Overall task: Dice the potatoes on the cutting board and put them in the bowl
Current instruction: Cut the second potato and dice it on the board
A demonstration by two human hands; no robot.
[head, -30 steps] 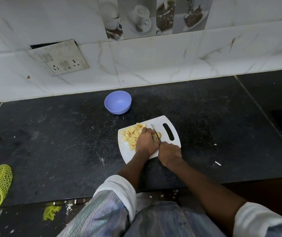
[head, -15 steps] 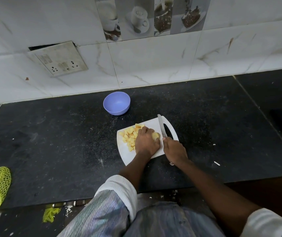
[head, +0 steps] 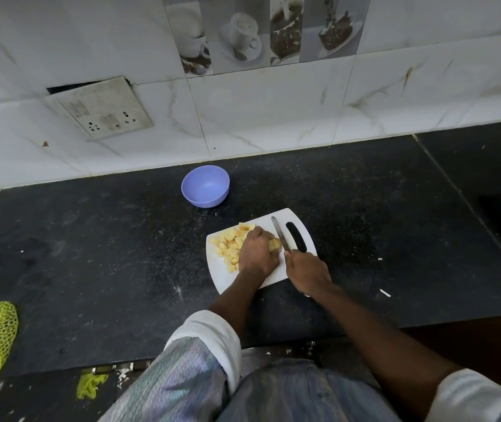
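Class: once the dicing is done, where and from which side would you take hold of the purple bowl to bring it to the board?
Probably by the near rim of the purple bowl, coming from the cutting board side with thumb inside and fingers outside. It stands upright, open and looks empty, with bare counter around it; its rounded wall gives less hold than the rim, and the wall tiles stand close behind it.

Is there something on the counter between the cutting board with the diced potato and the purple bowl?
Nothing visible. Only bare dark counter separates the cutting board with its diced potato from the purple bowl, which looks empty.
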